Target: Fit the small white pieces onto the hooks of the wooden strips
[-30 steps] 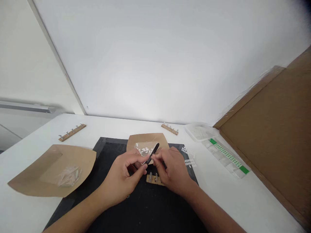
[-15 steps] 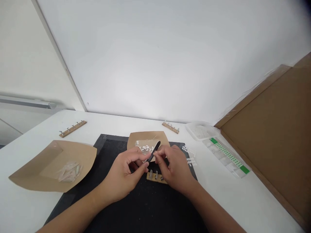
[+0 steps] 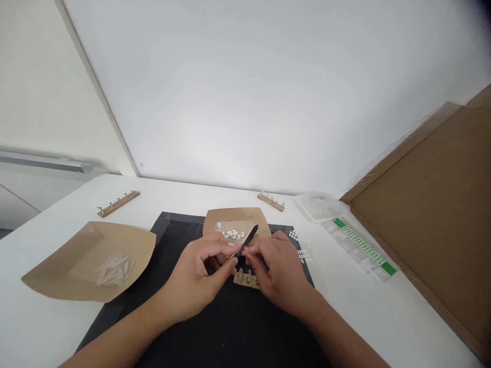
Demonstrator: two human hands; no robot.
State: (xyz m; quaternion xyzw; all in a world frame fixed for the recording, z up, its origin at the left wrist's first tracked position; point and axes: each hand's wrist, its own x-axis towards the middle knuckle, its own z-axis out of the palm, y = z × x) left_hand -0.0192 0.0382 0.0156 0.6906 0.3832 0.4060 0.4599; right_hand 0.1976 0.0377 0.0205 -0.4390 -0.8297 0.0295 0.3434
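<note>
A narrow strip, black on one face with a pale edge, is the nail file [image 3: 250, 234], tilted up between my hands. My left hand [image 3: 203, 271] pinches its lower end between thumb and fingers. My right hand [image 3: 278, 268] has thumb and forefinger pressed together beside the file; whatever they hold is too small to make out. Just below the fingertips lies a wooden strip [image 3: 245, 279] with small clear upright pieces, its right part hidden by my right hand. Behind the hands, a brown paper tray [image 3: 238, 213] holds white oval bits and clear plastic.
Left, a larger brown tray [image 3: 65, 260] holds clear nail-like pieces. Wooden racks with metal stands [image 3: 118, 203] [image 3: 270, 201] lie at the back. White oval stickers [image 3: 305, 255], a green-labelled clear case [image 3: 364, 245] and a cardboard panel [image 3: 429, 204] are right. A black mat [image 3: 230, 327] lies beneath.
The view has shifted slightly, so the surroundings appear a little further right. The file's upper end has moved slightly right and down relative to my fingers. Both hands keep nearly the same pose.
</note>
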